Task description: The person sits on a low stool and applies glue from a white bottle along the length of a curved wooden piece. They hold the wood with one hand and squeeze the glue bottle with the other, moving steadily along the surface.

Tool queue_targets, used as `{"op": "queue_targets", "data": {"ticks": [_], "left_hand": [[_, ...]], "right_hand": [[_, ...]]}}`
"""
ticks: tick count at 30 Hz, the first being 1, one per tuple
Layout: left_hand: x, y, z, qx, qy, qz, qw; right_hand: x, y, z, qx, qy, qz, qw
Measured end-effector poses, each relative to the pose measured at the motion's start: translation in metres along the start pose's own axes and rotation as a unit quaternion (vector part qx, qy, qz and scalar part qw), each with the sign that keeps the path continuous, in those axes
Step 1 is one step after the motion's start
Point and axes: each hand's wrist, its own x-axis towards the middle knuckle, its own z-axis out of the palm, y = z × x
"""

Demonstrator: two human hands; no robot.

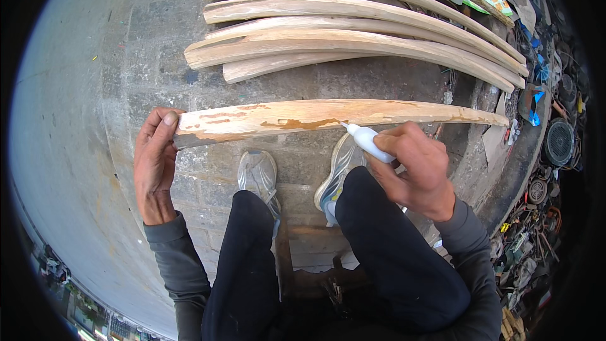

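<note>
A long pale wooden pole (265,116) lies crosswise before me, its right part narrowing away. Wet-looking brown patches mark its near side, with one large streak around its middle. My left hand (158,156) grips the pole's left end, thumb on top. In my right hand (416,166) is a small white squeeze bottle (369,142), tilted so its thin nozzle meets or nearly meets the right end of the large streak; actual contact is hard to tell. No liquid can be made out leaving the nozzle.
Several similar wooden poles (303,47) lie side by side on the concrete floor (156,38) beyond. My shoes (258,175) stand on the near side of the held pole. A jumble of scrap, with a round speaker-like part (560,142), lines the right side.
</note>
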Motion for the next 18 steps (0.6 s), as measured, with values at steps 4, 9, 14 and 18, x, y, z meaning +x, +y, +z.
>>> {"op": "queue_targets", "data": {"ticks": [4,9,14,18], "left_hand": [[0.0002,0.0007,-0.0002,-0.003,-0.002,-0.002,1.000],[-0.0003,0.0019,0.0016,-0.002,0.004,-0.002,1.000],[-0.0002,0.0016,0.0002,-0.006,-0.002,-0.002,1.000],[-0.0002,0.0008,-0.0006,-0.014,-0.004,-0.004,1.000]], "right_hand": [[0.0030,-0.0005,0.0025,0.007,0.002,-0.008,1.000],[0.0064,-0.0040,0.0019,0.007,-0.018,-0.014,1.000],[0.0083,-0.0059,0.0043,0.005,-0.018,-0.024,1.000],[0.0100,-0.0068,0.0052,0.003,-0.017,-0.025,1.000]]}}
